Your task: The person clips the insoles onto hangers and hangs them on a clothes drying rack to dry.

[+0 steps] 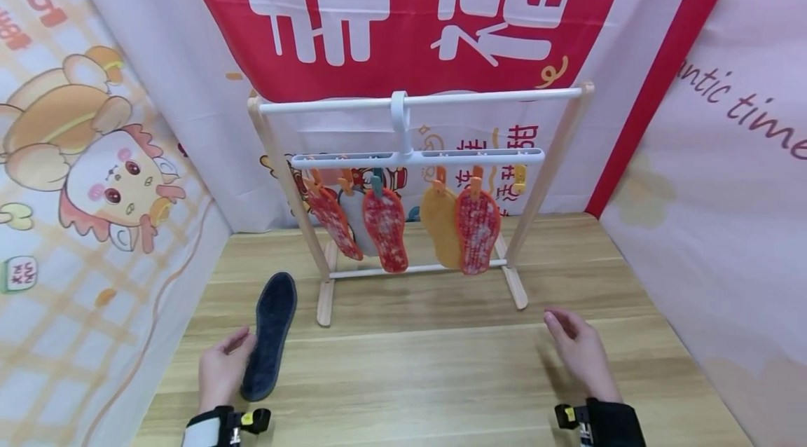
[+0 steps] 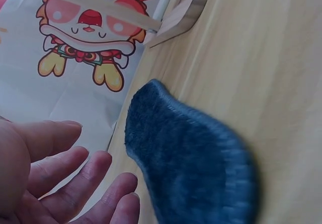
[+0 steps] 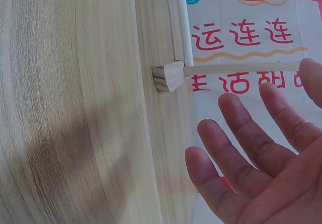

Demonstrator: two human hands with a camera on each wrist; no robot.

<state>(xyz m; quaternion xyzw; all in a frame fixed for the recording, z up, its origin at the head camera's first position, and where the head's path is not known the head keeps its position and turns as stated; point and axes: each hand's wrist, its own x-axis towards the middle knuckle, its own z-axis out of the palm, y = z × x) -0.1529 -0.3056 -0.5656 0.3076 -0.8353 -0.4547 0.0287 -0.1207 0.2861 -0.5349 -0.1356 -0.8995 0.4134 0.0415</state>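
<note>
A dark blue fuzzy insole (image 1: pixel 270 335) lies on the wooden table at the left. Just beside its left edge is my left hand (image 1: pixel 225 366), its fingers relaxed and holding nothing. In the left wrist view the insole (image 2: pixel 186 158) lies past the loosely spread fingertips. My right hand (image 1: pixel 581 350) hovers over the table at the right, with fingers loosely bent and nothing in them. Pegs hold several small insoles on a white hanger (image 1: pixel 416 158): red speckled ones such as the front one (image 1: pixel 386 230), a yellow one (image 1: pixel 437 223) and a grey one (image 1: pixel 358 223).
The hanger hooks over the white top bar (image 1: pixel 492 98) of a wooden rack, whose feet (image 1: pixel 324 301) stand on the table (image 1: pixel 416 377). A yellow peg (image 1: pixel 520 179) sits at the hanger's right end. Printed cloth walls (image 1: pixel 712 237) enclose the table's back and sides.
</note>
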